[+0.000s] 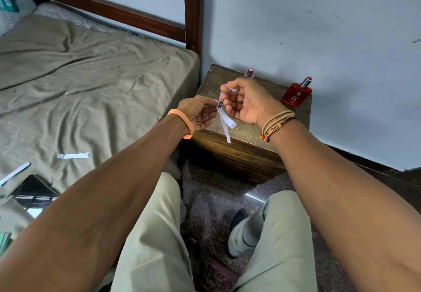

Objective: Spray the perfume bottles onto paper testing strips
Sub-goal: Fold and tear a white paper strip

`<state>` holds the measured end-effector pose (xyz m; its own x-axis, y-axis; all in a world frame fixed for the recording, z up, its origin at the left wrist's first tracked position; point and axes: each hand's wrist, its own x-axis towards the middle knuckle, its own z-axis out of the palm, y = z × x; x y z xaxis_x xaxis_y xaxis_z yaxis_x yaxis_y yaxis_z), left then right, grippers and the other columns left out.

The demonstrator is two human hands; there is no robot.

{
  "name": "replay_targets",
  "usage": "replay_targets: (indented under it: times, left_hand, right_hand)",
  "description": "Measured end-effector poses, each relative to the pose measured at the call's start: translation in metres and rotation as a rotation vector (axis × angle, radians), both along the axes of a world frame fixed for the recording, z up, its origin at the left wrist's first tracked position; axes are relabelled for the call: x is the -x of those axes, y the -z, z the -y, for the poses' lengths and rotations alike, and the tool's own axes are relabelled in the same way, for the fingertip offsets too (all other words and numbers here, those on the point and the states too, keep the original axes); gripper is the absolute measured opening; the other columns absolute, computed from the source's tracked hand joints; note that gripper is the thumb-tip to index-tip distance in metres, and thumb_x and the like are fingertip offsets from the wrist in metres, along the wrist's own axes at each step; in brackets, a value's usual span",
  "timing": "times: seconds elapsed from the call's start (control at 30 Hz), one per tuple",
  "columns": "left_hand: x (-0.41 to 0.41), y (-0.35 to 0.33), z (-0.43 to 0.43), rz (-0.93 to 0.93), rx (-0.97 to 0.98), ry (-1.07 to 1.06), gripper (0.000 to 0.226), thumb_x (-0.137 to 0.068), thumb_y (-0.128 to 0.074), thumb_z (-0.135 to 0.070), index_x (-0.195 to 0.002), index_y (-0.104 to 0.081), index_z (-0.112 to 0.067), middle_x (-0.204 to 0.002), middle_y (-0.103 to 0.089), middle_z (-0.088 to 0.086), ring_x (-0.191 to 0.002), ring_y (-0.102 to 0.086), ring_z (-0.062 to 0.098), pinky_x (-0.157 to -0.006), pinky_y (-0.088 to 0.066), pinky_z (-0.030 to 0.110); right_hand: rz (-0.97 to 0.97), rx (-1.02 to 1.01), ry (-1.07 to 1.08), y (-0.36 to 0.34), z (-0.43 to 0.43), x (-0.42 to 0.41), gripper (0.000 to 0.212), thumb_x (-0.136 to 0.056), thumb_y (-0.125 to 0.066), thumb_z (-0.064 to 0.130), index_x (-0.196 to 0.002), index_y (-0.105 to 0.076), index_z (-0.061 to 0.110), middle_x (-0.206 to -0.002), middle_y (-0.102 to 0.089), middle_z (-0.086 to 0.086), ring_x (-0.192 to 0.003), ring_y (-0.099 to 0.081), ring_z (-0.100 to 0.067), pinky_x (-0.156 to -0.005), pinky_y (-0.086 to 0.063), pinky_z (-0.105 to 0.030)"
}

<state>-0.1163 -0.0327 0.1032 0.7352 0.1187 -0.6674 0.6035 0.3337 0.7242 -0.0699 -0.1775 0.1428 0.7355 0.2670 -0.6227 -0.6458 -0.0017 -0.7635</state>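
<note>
Head-worn view, forward and downward.

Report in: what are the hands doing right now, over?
Left hand and right hand both pinch strips over the stand. Red bottle and pink bottle stand untouched behind. Nothing blocks them.

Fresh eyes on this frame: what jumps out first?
Both hands meet mid-frame over the wooden side table: the left hand and right hand pinch a small bunch of white paper strips between them. Behind them, by the wall, a red perfume bottle stands at the table's right rear corner, and a pink-capped bottle is partly hidden behind the right hand. Loose strips lie on the bed sheet at the left.
</note>
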Motion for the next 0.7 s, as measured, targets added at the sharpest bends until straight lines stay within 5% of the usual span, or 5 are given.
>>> replay_targets:
  times: [0.17, 0.47, 0.7]
  left_hand:
    - [-0.001, 0.004, -0.003, 0.103, 0.011, -0.086, 0.012, -0.082, -0.07, -0.006, -0.09, -0.071, -0.016, -0.075, -0.071, 0.0, -0.066, -0.068, 0.01, -0.067, -0.052, 0.024]
    - [0.0, 0.012, -0.002, 0.303, -0.183, -0.067, 0.011, -0.081, -0.076, -0.011, -0.088, -0.072, -0.018, -0.084, -0.074, 0.0, -0.072, -0.071, 0.008, -0.074, -0.053, 0.025]
    - [-0.003, 0.012, -0.002, 0.285, -0.227, 0.099, 0.013, -0.079, -0.077, -0.011, -0.088, -0.074, -0.02, -0.096, -0.076, 0.007, -0.092, -0.073, 0.019, -0.085, -0.054, 0.032]
  right_hand:
    - [0.001, 0.053, -0.068, 0.007, 0.01, 0.003, 0.02, -0.082, -0.053, 0.016, -0.078, -0.069, 0.005, -0.073, -0.069, -0.011, -0.055, -0.061, -0.018, -0.053, -0.052, -0.022]
    - [0.113, 0.389, -0.409, 0.02, 0.014, 0.007, 0.045, -0.086, -0.062, 0.042, -0.105, -0.069, 0.001, -0.088, -0.076, -0.016, -0.071, -0.071, -0.026, -0.074, -0.057, -0.036]
    - [0.287, 0.403, -0.399, 0.026, 0.012, 0.006, 0.026, -0.091, -0.07, 0.026, -0.103, -0.069, 0.003, -0.086, -0.077, -0.013, -0.078, -0.073, -0.024, -0.076, -0.059, -0.036]
